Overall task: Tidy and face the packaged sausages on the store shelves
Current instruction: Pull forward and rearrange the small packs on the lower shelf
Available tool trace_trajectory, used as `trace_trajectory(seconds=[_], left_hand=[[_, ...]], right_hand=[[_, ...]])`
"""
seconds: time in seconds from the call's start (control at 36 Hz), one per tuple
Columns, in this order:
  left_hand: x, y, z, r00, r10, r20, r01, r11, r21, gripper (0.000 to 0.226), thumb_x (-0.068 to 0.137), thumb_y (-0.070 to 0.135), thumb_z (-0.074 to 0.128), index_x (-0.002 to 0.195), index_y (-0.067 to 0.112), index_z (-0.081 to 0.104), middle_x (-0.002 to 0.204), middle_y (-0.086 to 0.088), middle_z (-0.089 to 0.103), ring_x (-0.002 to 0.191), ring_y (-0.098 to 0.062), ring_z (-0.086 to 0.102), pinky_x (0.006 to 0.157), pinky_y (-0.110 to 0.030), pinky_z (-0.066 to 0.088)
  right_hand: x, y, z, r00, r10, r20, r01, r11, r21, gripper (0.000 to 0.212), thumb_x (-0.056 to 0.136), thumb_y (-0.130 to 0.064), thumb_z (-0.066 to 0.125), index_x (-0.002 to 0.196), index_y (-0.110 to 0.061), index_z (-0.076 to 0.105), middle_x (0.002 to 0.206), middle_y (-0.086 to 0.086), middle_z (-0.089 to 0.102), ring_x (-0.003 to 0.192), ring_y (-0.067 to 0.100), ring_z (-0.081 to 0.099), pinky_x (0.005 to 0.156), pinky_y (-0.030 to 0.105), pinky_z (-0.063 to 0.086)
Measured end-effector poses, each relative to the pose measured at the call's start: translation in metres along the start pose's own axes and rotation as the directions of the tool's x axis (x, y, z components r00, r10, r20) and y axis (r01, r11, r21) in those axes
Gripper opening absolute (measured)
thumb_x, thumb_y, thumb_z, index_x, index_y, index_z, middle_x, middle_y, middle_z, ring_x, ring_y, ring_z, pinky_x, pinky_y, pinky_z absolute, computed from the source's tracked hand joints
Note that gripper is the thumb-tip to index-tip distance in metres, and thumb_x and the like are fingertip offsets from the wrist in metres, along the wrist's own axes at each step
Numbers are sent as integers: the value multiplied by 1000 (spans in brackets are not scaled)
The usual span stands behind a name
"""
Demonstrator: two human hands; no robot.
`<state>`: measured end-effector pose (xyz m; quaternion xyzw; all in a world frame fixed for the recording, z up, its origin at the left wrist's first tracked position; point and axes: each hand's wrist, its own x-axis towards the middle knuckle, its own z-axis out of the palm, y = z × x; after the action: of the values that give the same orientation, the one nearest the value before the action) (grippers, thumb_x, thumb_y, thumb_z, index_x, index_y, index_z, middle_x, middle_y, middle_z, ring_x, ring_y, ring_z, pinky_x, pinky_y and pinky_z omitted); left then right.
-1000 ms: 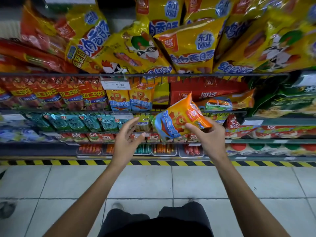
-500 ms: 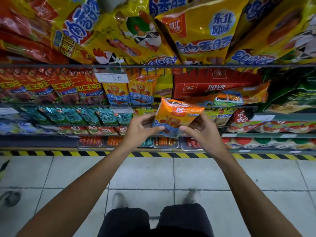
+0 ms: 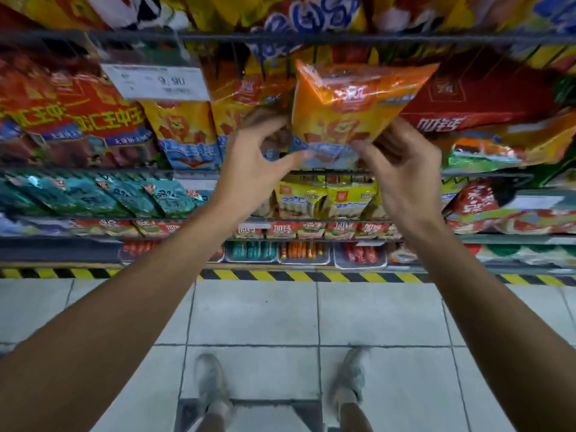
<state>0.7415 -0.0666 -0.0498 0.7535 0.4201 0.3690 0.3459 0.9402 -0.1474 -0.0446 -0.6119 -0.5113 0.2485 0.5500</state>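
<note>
An orange sausage packet with a blue bottom band stands upright in front of the second shelf row, face toward me. My left hand pinches its lower left corner. My right hand grips its lower right edge. Two matching orange packets hang just to the left, behind the white price tag. A red box lies right of the held packet.
Red packets fill the row's left side. Teal packets and yellow packets sit one shelf lower. Trays of loose sausages line the bottom. A yellow-black stripe edges the tiled floor where my feet stand.
The packet has risen from waist-shelf level up to the row of matching orange packets and turned upright. Both hands now hold its bottom edge. I have moved closer to the shelves.
</note>
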Motion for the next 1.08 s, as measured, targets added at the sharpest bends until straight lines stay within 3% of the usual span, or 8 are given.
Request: trace_trajectory(seconds=[0.06, 0.19, 0.31, 0.47, 0.67, 0.75, 0.94, 1.08], left_hand=[[3, -1, 2, 999, -11, -39, 12, 999, 32, 35, 86, 29, 85, 115, 12, 74, 104, 0, 64, 99, -18, 64, 90, -38, 57], [-2, -8, 7, 994, -2, -111, 11, 997, 79, 40, 89, 31, 83, 124, 14, 72, 112, 6, 72, 103, -2, 64, 97, -19, 52], [-12, -20, 11, 985, 62, -158, -27, 976, 218, 45, 92, 31, 80, 132, 14, 68, 128, -3, 68, 123, -19, 58, 110, -31, 46], [-27, -52, 10, 959, 242, -149, -170, 908, 382, 45, 96, 17, 75, 139, 9, 62, 141, -9, 57, 134, -24, 43, 114, -12, 24], [-37, -89, 7, 939, 338, 69, -320, 779, 539, 64, 103, 17, 63, 161, 13, 35, 170, -9, 26, 160, -29, 10, 130, -46, 16], [-38, -97, 5, 943, 325, 72, -296, 720, 628, 70, 104, 23, 60, 164, 15, 25, 173, -9, 15, 161, -32, 2, 129, -54, 16], [-32, -109, 0, 943, 315, 103, -283, 604, 745, 82, 102, 31, 59, 167, 19, 10, 174, -9, 1, 161, -36, -2, 130, -54, 8], [-31, -111, 0, 956, 283, 80, -245, 613, 751, 80, 103, 32, 57, 167, 18, 12, 174, -12, 5, 160, -37, -1, 129, -55, 10]], right_hand=[[4, 5, 5, 1000, 1, 5, -1, 1000, -16, 32, 95, -11, 72, 126, -3, 68, 119, 0, 74, 114, 9, 69, 100, 28, 53], [9, 21, 17, 1000, 17, 10, -17, 1000, 4, 32, 96, -14, 71, 126, -4, 68, 119, -3, 74, 113, 7, 68, 99, 24, 53], [11, 37, 22, 997, 61, 46, -62, 998, 4, 30, 97, -15, 71, 126, -6, 67, 116, -8, 74, 112, 3, 68, 99, 22, 53], [23, 60, 27, 981, 163, 104, -166, 986, 21, 38, 100, -15, 67, 137, -12, 60, 123, -17, 68, 114, -10, 62, 100, 13, 47], [25, 73, 36, 959, 199, 204, -194, 980, -45, 47, 105, -32, 59, 149, -22, 46, 123, -29, 58, 107, -21, 56, 94, 5, 44], [26, 68, 36, 950, 207, 236, -199, 978, -56, 59, 102, -45, 59, 153, -29, 36, 132, -26, 56, 122, -7, 55, 103, 17, 44], [33, 66, 38, 969, 171, 178, -163, 985, -56, 47, 104, -38, 58, 148, -25, 46, 133, -19, 61, 121, -7, 57, 99, 13, 47], [34, 69, 44, 960, 191, 206, -178, 981, -79, 46, 105, -37, 56, 147, -22, 46, 128, -24, 58, 112, -19, 54, 93, 3, 42]])
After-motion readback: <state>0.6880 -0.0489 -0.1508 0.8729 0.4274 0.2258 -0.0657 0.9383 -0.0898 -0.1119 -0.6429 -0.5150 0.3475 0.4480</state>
